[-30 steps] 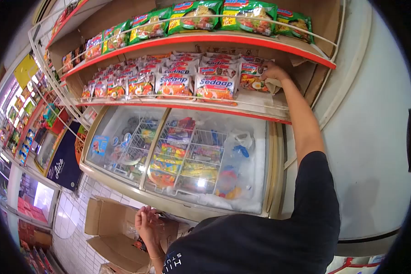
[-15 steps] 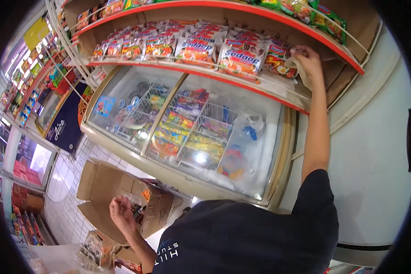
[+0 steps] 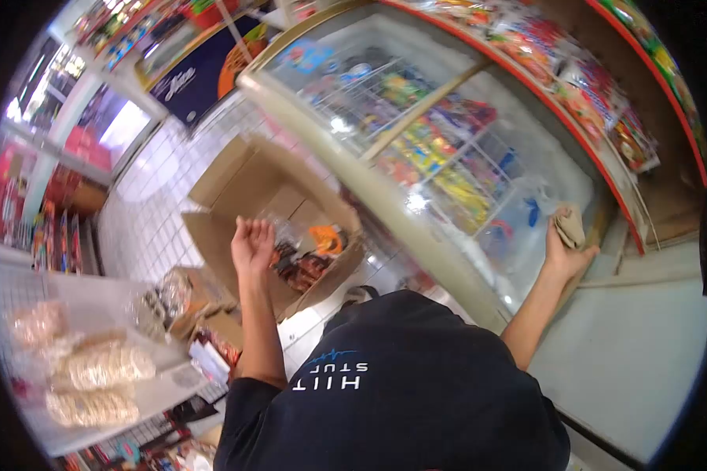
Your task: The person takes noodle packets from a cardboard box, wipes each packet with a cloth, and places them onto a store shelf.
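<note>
My right hand point(image 3: 559, 255) holds a folded beige cloth point(image 3: 571, 228) over the right end of the glass-topped freezer point(image 3: 440, 243). The thumb points to the right, and the fingers are wrapped round the cloth. My left hand point(image 3: 253, 245) is over an open cardboard box point(image 3: 216, 177) on the floor. Its fingers are loosely bent and apart, and I see nothing in them. Inside the box lie dark reddish packets point(image 3: 300, 271), an orange packet point(image 3: 327, 240) and some clear plastic.
Above the freezer, a red-edged shelf point(image 3: 558, 102) carries rows of instant noodle packs point(image 3: 518, 43), blurred by motion. Bags of pale round crackers point(image 3: 102, 367) lie at the lower left, near a smaller carton point(image 3: 212, 290). A dark blue panel point(image 3: 192, 82) stands beyond the box.
My right hand has come down from the noodle shelf with the beige cloth. The view has turned toward the floor and the box, and my left hand stays over the box.
</note>
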The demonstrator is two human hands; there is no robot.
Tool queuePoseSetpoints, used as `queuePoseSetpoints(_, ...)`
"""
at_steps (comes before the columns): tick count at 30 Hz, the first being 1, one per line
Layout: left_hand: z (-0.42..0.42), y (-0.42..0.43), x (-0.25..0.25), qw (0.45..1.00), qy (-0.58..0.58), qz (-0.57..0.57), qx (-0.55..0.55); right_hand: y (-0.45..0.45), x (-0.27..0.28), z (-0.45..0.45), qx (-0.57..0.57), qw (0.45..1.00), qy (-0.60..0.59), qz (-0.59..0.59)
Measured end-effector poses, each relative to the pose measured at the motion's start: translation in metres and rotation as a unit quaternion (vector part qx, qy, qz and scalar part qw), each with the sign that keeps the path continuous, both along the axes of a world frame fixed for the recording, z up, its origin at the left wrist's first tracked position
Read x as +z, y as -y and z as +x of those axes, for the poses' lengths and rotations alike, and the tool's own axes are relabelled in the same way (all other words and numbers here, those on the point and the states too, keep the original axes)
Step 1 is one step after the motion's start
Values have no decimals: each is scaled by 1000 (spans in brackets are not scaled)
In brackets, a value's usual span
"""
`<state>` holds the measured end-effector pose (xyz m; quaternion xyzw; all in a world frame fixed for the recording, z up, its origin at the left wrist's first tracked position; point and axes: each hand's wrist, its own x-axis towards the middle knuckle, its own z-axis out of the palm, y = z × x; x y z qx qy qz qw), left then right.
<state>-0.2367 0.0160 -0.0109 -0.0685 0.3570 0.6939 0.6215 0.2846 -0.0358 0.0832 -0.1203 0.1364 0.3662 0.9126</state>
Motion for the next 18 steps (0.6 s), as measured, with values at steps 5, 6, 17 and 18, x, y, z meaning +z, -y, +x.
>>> queuePoseSetpoints(5, -82, -36, -68, 997, -28, 40, -63, 3, -42, -12, 55, 995, 74, -32)
queuePoseSetpoints(6, -90, -43, -70, 992, 56, 66, -96, 4, -38, -18, 92, 994, 61, 9)
queuePoseSetpoints(17, -24, -102, -299, 852, -251, -282, -362, 93, -12, -93, 92, 981, 153, -78)
queuePoseSetpoints(18, -8, -88, -280, 820, -262, -331, -385, 108, -12, -98, 108, 979, 148, -88)
